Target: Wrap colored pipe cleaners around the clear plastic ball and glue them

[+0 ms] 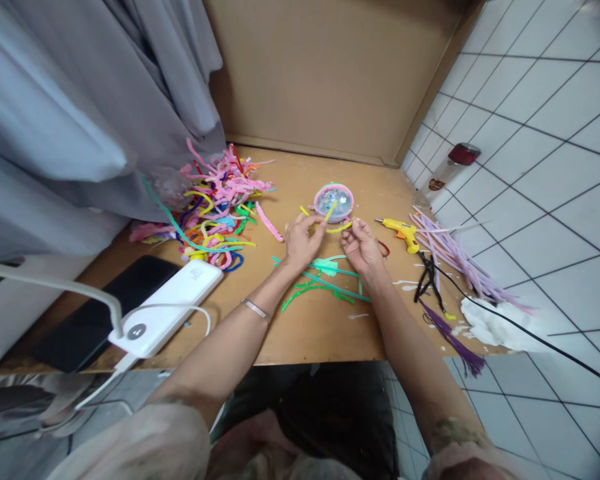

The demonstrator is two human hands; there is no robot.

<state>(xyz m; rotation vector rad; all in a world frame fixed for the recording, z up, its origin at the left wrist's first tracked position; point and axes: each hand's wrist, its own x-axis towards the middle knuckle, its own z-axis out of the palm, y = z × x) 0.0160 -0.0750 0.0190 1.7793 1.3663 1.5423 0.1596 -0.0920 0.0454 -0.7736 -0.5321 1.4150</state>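
Between my hands stretches a yellow pipe cleaner (339,229), bent in a shallow curve. My left hand (303,239) is closed on one part of it, with a yellow end sticking up past the fingers. The fingertips of my right hand (361,245) pinch the other side. Just beyond them sits a small round container (334,202) with a pink rim and bits inside that I cannot make out. Below my hands lie teal pipe cleaners (347,272) and green pipe cleaners (305,289). One pink pipe cleaner (269,221) rests left of my left hand.
A tangled heap of coloured pipe cleaners (220,193) lies at left, behind a white power bank (173,310) and a black phone-like slab (105,313). At right are a yellow glue gun (403,233), lilac sticks (460,257), black pliers (427,277), a purple tassel (455,339) and a bottle (445,177).
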